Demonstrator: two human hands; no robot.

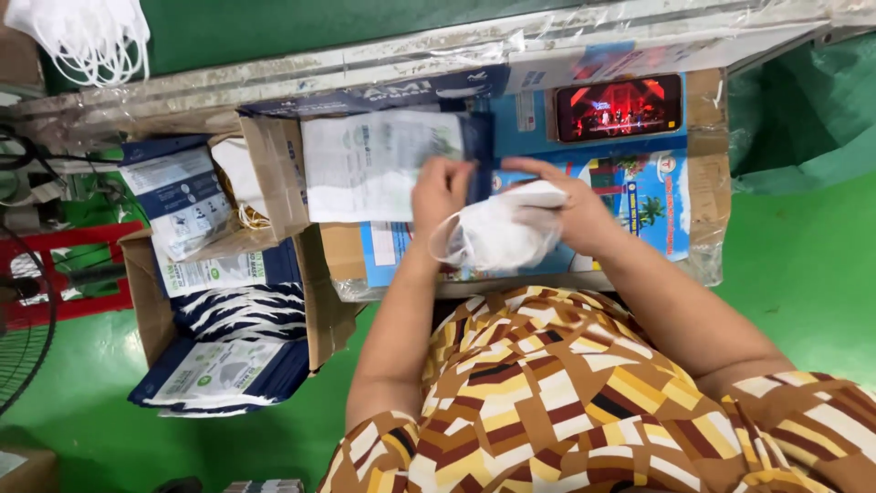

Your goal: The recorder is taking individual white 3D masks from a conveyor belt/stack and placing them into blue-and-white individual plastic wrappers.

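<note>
Over the cluttered cardboard work surface (707, 155) both hands meet right in the middle. Left hand (440, 194) is pinching the edge of a flat white-and-navy pouch (383, 164), fingers curled on its right end, though the blur makes it hard to say if the pouch mouth is open. Right hand (570, 208) is closed around a bundle of white face masks (497, 236), held just below the pouch edge and touching the left hand; one ear loop hangs out at the lower left. How many masks are in that bundle, can't tell, they're mushed together.

Behind the hands a phone (620, 107) lies flat with a red glowing screen, way too small to make out. Off to the left a cardboard box (146, 301) holds a stack of filled pouches (224, 365), more leaning above them, and the box's far side is cut off by clutter. Top left corner, a bunch of loose white masks (87, 36) hangs partly out of frame. A black fan grille (23, 329) pokes in at the left edge. The person's lap in a brown and yellow patterned garment (566, 402) hides whatever's under the table front
</note>
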